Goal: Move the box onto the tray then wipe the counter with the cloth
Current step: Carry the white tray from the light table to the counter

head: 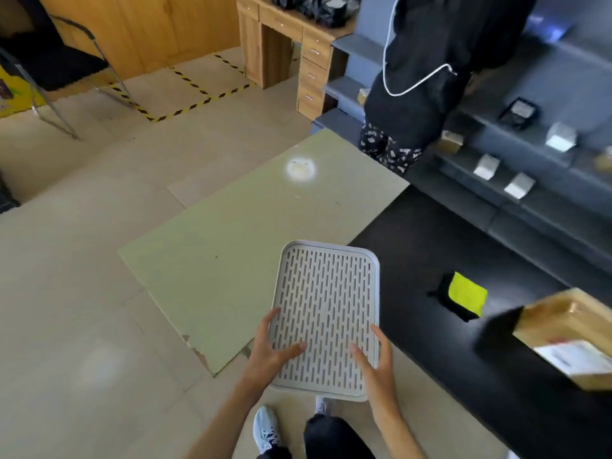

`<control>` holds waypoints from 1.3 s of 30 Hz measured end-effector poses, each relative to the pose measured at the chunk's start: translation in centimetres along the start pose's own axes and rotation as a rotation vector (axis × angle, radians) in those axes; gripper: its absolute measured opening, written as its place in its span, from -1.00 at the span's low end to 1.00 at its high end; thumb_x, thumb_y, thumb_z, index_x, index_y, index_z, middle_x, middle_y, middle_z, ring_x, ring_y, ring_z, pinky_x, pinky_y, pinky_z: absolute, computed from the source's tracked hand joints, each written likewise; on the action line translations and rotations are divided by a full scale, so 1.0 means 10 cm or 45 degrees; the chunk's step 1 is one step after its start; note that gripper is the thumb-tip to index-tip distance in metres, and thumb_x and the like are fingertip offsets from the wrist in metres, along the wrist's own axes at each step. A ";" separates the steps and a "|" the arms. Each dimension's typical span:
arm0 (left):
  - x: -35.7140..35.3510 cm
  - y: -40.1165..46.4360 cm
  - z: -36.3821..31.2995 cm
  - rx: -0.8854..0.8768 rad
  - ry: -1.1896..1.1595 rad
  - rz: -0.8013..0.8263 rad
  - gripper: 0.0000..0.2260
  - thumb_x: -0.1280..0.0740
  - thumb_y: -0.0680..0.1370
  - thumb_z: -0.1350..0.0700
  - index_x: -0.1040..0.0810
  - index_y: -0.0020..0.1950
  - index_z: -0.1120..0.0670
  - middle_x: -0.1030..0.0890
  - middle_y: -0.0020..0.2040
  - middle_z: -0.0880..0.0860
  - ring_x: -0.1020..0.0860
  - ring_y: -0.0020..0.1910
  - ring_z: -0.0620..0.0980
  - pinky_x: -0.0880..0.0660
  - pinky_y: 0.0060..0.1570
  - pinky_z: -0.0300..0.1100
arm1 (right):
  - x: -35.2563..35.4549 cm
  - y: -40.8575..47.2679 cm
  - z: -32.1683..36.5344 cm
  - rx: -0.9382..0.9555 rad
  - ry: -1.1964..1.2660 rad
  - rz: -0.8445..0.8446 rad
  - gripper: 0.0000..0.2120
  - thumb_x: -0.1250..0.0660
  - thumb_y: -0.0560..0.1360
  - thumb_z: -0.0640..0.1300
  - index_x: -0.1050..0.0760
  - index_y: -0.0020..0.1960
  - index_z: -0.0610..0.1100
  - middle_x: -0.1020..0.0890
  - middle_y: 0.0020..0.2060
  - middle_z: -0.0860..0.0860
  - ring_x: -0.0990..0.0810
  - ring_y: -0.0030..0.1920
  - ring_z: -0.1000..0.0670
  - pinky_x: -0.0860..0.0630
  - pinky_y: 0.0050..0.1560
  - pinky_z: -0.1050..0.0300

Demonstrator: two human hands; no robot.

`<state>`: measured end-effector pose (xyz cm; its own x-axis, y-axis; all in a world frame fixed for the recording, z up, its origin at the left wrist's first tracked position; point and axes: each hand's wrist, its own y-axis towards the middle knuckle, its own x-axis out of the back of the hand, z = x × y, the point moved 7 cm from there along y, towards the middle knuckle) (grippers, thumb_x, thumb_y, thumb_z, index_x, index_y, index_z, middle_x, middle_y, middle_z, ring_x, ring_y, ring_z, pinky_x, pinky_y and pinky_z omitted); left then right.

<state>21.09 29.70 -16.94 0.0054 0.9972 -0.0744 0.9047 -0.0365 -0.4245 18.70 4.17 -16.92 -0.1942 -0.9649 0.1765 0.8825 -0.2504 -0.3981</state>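
I hold a grey slotted tray (326,293) in the air over the floor, left of the black counter (430,246). My left hand (270,347) grips its near left edge and my right hand (376,354) grips its near right edge, thumbs on top. A brown cardboard box (569,332) with a white label sits on the counter at the far right, partly cut off by the frame. A yellow and black cloth (465,296) lies folded on the counter between the tray and the box.
Another person in dark clothes (430,71) stands at the counter's far end by grey stepped shelves (516,154) with small boxes. A pale green board (238,240) lies on the tiled floor. A wooden desk (284,38) and a black chair (53,61) stand further back.
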 end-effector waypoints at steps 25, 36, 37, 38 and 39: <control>-4.14 -0.97 0.11 -0.082 0.385 0.485 -0.12 -0.66 0.32 -0.02 -0.25 0.52 -0.20 -0.43 0.40 -0.15 -0.49 0.34 -0.15 -0.50 0.29 -0.05 | 4.00 -1.09 -0.99 0.019 0.402 -0.643 -0.31 -0.53 0.36 0.34 -0.34 0.42 0.37 -0.44 0.43 0.16 -0.49 0.42 0.04 -0.52 0.38 -0.23; -5.63 -1.13 -0.26 -0.182 0.302 0.754 -0.12 -0.67 0.33 -0.06 -0.25 0.51 -0.29 -0.43 0.45 -0.21 -0.48 0.38 -0.16 -0.49 0.36 0.04 | 5.41 -1.28 -0.60 0.206 0.404 -0.912 -0.33 -0.50 0.36 0.32 -0.38 0.41 0.31 -0.46 0.41 0.20 -0.49 0.39 0.15 -0.48 0.43 -0.14; -5.78 -1.13 -0.27 -0.179 0.299 0.781 -0.13 -0.66 0.34 -0.05 -0.25 0.51 -0.27 -0.44 0.44 -0.20 -0.49 0.38 -0.16 -0.49 0.36 0.05 | 5.53 -1.28 -0.59 0.200 0.405 -0.931 -0.33 -0.50 0.35 0.32 -0.38 0.41 0.30 -0.47 0.40 0.19 -0.51 0.38 0.14 -0.50 0.42 -0.14; -5.92 -1.12 -0.27 -0.173 0.294 0.806 -0.14 -0.66 0.34 -0.04 -0.25 0.51 -0.26 -0.45 0.44 -0.18 -0.50 0.38 -0.15 -0.50 0.35 0.07 | 5.66 -1.28 -0.59 0.201 0.407 -0.948 -0.33 -0.50 0.34 0.32 -0.38 0.40 0.30 -0.48 0.39 0.18 -0.52 0.36 0.13 -0.52 0.40 -0.15; -6.06 -1.12 -0.26 -0.164 0.290 0.828 -0.14 -0.66 0.35 -0.03 -0.26 0.51 -0.25 -0.46 0.44 -0.17 -0.50 0.38 -0.13 -0.50 0.35 0.09 | 5.78 -1.27 -0.60 0.189 0.412 -0.962 -0.34 -0.50 0.34 0.32 -0.39 0.40 0.31 -0.49 0.39 0.16 -0.54 0.35 0.10 -0.54 0.37 -0.16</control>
<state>11.79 -30.15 -5.32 0.6390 0.7650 -0.0803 0.7310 -0.6364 -0.2463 -6.36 -48.90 -7.08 -0.8501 -0.5217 0.0722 0.5080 -0.8484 -0.1492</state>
